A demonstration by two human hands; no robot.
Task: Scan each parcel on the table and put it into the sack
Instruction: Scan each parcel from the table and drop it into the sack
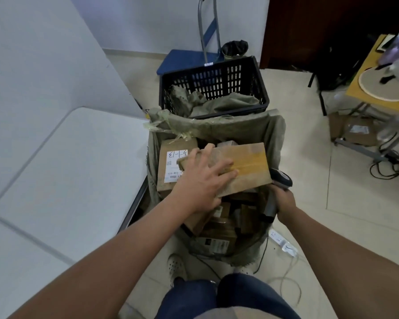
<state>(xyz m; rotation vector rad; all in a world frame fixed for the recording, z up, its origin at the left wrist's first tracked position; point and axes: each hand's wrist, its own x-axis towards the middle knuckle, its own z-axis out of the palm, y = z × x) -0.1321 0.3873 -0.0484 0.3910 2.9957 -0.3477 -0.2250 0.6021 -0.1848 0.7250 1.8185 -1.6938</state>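
Observation:
A grey-green sack (pixel 240 127) stands open on the floor beside the white table (pixel 74 162), holding several cardboard parcels. My left hand (pixel 203 178) lies on top of a flat brown taped parcel (pixel 247 166) over the sack's mouth, fingers spread across it and the thumb at its near edge. Beside it stands a box with a white label (pixel 174 166) marked by hand. More small parcels (pixel 219 226) lie lower in the sack. My right hand (pixel 285 201) grips a dark handheld scanner (pixel 280 180) at the sack's right rim.
A black plastic crate (pixel 213 86) with cloth in it stands behind the sack, a blue hand trolley (pixel 194 58) beyond it. A yellow table (pixel 376 81) with boxes under it is at right. A power strip (pixel 281 241) and cables lie on the floor by my feet.

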